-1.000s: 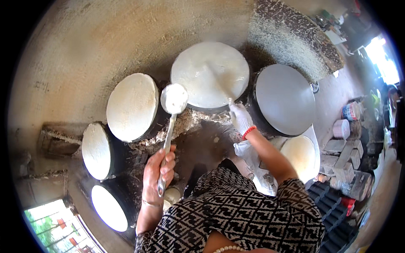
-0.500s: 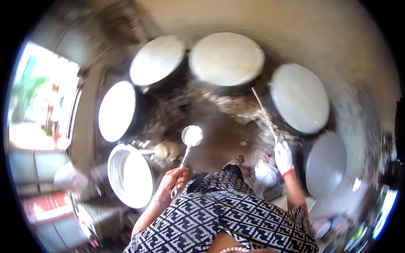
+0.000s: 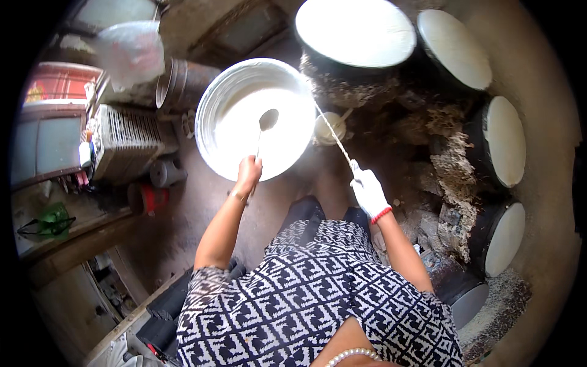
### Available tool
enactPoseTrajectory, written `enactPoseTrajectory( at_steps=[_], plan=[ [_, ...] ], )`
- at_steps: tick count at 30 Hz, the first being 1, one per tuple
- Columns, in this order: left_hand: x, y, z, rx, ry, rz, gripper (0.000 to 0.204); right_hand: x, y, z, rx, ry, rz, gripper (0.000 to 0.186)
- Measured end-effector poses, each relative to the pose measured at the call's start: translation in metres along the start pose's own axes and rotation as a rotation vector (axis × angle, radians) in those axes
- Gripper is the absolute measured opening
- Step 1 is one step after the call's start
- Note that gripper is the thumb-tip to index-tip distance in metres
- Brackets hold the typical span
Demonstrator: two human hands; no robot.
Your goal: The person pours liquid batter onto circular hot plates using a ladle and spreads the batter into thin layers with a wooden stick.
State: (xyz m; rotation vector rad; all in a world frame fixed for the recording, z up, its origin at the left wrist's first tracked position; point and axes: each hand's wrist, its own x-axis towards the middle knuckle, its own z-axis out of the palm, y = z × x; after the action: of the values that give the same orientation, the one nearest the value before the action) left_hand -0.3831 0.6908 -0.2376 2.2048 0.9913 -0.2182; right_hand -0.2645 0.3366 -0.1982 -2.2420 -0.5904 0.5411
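My bare left hand [image 3: 249,172] is closed around the handle of a ladle [image 3: 268,120]. The ladle's dark grey bowl is over a wide white tub [image 3: 209,125], where a milky white liquid [image 3: 235,144] lies inside. Whether the bowl touches the liquid, I cannot tell. A white glove with a red cuff covers my right hand [image 3: 370,193], which grips a thin, pale, rough stick [image 3: 332,131]. The stick slants up and left, its far end by the tub's right rim. Below it is a small pale round container [image 3: 331,126].
Large dark pots with white tops curve around the right, among them one pot [image 3: 358,30] at the back and another [image 3: 506,142] farther right. Crumbly masonry [image 3: 455,177] lies beside them. On the left are a metal bucket [image 3: 183,84], a ribbed box-like unit [image 3: 125,137] and a red bucket [image 3: 147,199].
My view and body have turned left, toward the white tub. The ladle has moved from beside the tub to over it. The stick has swung from the right-hand pots to the tub's right side.
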Motion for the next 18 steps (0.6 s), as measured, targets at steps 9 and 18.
enactPoseTrajectory(
  at_steps=[9, 18],
  plan=[
    [0.034, -0.128, -0.032, 0.404, -0.227, 0.420, 0.013, 0.099, -0.061, 0.166, -0.038, -0.392, 0.056, 0.046],
    [0.057, -0.152, -0.016, -1.233, -0.521, -0.599, 0.014, 0.092, -0.092, 0.192, 0.402, -0.499, 0.352, 0.033]
  ],
)
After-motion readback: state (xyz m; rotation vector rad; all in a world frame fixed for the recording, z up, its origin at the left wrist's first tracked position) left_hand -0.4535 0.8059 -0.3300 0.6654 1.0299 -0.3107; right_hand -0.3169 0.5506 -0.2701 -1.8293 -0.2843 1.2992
